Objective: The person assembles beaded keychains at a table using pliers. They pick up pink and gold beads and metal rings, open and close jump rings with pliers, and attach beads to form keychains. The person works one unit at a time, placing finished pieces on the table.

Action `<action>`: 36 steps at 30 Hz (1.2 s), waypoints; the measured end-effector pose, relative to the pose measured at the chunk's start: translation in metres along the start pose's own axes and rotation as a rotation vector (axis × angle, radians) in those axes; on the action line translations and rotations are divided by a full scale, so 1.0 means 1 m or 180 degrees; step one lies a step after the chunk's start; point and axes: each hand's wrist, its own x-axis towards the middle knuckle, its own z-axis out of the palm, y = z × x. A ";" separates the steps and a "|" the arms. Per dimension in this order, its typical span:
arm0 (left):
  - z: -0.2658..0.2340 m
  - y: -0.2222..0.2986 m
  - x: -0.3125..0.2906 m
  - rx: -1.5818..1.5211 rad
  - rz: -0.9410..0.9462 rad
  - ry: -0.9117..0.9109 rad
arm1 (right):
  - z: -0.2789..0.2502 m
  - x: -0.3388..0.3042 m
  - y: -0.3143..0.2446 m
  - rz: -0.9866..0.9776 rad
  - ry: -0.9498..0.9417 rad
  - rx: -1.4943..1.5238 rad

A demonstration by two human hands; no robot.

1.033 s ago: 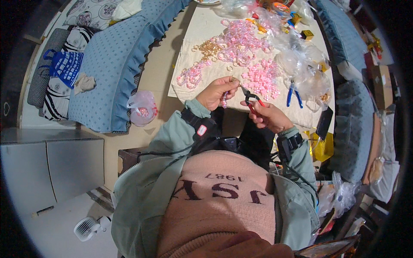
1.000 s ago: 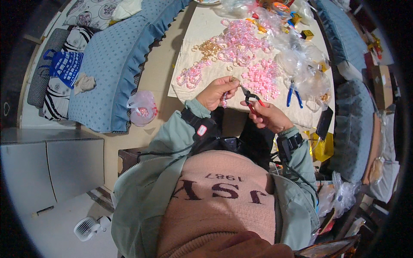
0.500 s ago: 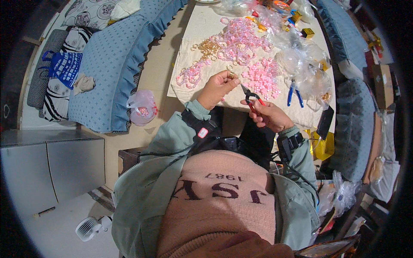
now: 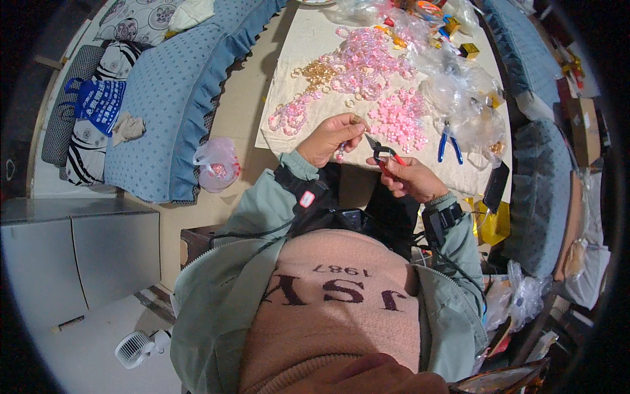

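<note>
My left hand (image 4: 333,139), fingers pinched together, is above the table's near edge. A short strand of small pink and purplish beads (image 4: 340,152) hangs below its fingers, and a gold-coloured bit shows at the fingertips. In my right hand (image 4: 413,178) is a pair of red-handled pliers (image 4: 383,151), whose dark pointed jaws reach up close to the left fingertips. Whether the jaws touch the strand is too small to tell. Just beyond the hands lie a pile of pink flower-shaped beads (image 4: 401,119) and a gold ring (image 4: 350,104).
Pink beaded strands (image 4: 371,62) heap across the cloth-covered table (image 4: 289,75), beside gold rings (image 4: 317,74). Blue-handled pliers (image 4: 450,143) and clear plastic bags (image 4: 462,92) lie to the right. A blue-covered sofa (image 4: 164,98) stands left, with a plastic bag (image 4: 217,164) near it.
My left hand has turned slightly, its fingertips lower, and more of the beaded strand shows beneath it. The red-handled pliers have tilted a little and stay in my right hand.
</note>
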 end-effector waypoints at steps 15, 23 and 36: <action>0.004 0.001 0.005 -0.0386 -0.0422 -0.0080 | -0.006 0.008 0.014 0.0068 -0.0539 0.0994; 0.008 -0.002 0.009 -0.0350 -0.0214 0.0206 | -0.004 0.013 0.012 -0.0075 -0.0333 0.0942; -0.028 -0.023 0.035 0.0581 -0.0183 0.1168 | -0.069 0.027 -0.005 -0.1511 0.3070 -0.4127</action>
